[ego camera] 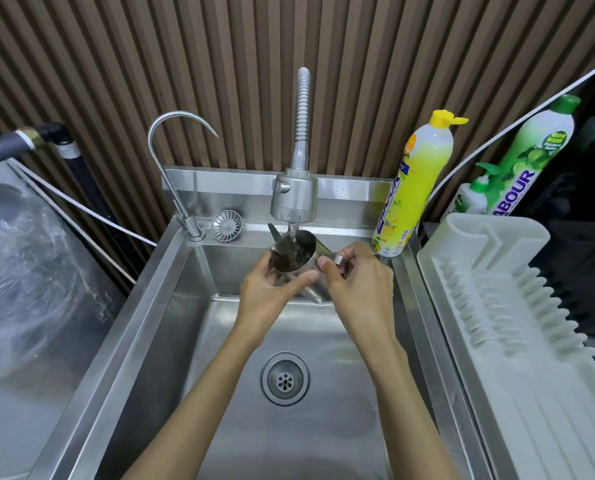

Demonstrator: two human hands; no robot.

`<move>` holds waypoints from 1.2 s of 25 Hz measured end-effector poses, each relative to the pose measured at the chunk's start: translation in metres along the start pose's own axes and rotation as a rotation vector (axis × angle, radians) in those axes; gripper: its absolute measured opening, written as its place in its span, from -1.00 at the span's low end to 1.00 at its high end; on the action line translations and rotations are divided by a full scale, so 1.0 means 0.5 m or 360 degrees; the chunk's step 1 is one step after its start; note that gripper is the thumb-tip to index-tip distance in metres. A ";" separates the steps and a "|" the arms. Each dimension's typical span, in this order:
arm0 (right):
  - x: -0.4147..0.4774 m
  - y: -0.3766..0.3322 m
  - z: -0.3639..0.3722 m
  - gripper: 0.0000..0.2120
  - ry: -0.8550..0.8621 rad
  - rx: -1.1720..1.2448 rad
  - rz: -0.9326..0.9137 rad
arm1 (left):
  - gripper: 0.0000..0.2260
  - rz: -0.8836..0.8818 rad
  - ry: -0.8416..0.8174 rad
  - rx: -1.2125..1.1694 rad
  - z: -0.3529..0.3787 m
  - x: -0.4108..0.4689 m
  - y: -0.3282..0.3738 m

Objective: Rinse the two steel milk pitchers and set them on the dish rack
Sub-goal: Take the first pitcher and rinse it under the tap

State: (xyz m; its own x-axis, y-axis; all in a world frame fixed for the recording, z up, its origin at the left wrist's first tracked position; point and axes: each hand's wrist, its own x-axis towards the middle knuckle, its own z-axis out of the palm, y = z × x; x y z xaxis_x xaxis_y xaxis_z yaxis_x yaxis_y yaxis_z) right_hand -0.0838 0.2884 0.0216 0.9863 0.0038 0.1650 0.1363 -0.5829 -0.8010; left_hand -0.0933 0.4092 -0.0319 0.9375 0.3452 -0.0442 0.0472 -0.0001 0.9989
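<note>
A steel milk pitcher (294,251) is held over the sink (171,306), tilted with its mouth toward me, right under the spray faucet head (294,197). Water runs from the faucet into it. My left hand (271,292) grips the pitcher's body from below and the left, thumb across its front. My right hand (358,282) holds the pitcher's steel handle (337,260) on the right side. Only one pitcher shows for certain; a steel shape below the hands is partly hidden. The white dish rack (503,306) lies to the right of the sink and holds nothing.
A curved thin tap (171,133) and a loose strainer (226,226) sit at the sink's back left. A yellow soap bottle (413,188) and two green bottles (531,150) stand at the back right. The drain (285,378) lies mid-basin. Plastic-wrapped surface on the left.
</note>
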 end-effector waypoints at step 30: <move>0.033 0.025 0.004 -0.78 -0.0060 0.0599 0.0167 | -0.49 0.0115 -0.0095 -0.0164 0.003 0.037 0.039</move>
State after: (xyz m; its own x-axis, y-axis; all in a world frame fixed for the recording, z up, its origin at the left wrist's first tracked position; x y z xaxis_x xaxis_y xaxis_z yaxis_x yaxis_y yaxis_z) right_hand -0.0654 0.2829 0.0130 0.9984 -0.0058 0.0554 0.0523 -0.2433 -0.9686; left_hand -0.0743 0.4141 -0.0131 0.9561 0.2915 0.0301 -0.0540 0.0745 0.9958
